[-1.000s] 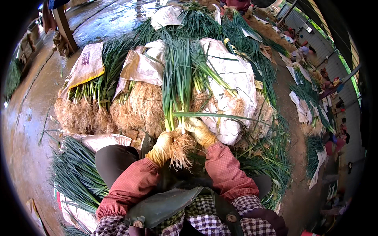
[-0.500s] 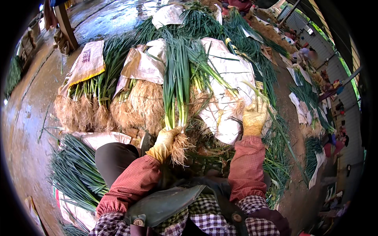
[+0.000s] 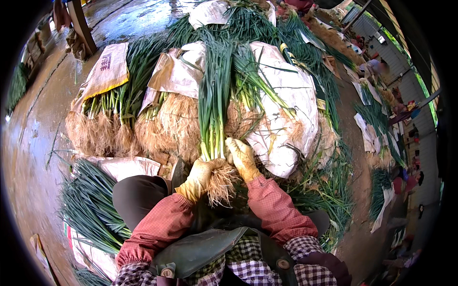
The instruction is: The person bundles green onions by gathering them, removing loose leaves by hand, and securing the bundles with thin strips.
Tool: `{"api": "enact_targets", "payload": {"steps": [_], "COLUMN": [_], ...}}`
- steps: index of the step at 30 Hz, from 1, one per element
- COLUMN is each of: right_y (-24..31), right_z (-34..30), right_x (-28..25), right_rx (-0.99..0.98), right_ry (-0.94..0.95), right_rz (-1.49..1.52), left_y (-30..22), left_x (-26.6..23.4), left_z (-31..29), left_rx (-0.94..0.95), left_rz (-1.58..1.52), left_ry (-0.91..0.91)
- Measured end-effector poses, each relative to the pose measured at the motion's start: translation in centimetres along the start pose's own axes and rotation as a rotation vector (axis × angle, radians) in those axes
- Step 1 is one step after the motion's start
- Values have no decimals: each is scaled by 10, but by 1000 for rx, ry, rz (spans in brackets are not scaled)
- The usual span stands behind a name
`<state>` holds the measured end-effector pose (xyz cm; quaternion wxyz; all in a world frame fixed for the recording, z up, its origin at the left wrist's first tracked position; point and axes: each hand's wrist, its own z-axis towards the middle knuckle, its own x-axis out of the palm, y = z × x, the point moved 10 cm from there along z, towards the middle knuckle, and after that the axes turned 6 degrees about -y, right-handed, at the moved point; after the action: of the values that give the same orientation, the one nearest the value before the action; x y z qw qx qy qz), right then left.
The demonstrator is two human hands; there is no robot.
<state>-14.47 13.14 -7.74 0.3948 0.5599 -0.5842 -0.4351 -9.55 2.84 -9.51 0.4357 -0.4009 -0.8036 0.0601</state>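
Note:
In yellowed gloves, both of my hands are together at the root end of a bunch of spring onions (image 3: 213,109). My left hand (image 3: 197,177) is wrapped round the lower white stems, and the pale roots (image 3: 222,185) hang out below it. Close against the right side of those stems is my right hand (image 3: 243,158), its fingers curled; what they pinch, if anything, is hidden. The long green leaves stretch away from me over the other bunches. Right of the bunch, a few loose stalks lie across a white sack (image 3: 286,109).
Rooty bunches (image 3: 105,131) lie in a row beyond my knees, partly under sacks (image 3: 106,71). More spring onions (image 3: 93,205) are piled at my left. Leaf trimmings (image 3: 319,190) cover the ground at my right. A wooden post (image 3: 81,28) stands far left.
My right hand has come left and nearer from over the white sack to the bunch, and its fingers have curled. A long loose leaf has left it. My left hand keeps its hold.

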Motion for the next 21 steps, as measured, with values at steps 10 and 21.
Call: {"api": "enact_targets", "payload": {"steps": [10, 21], "right_y": [-66, -3], "right_z": [83, -22], "right_x": [-5, -9], "right_rx": [119, 65], "right_ry": [80, -25], "right_rz": [228, 118], "left_y": [-51, 4], "left_x": [-7, -7], "left_z": [-3, 16], "left_rx": [277, 181], "left_rz": [222, 207], "left_ry": [-160, -96]}}
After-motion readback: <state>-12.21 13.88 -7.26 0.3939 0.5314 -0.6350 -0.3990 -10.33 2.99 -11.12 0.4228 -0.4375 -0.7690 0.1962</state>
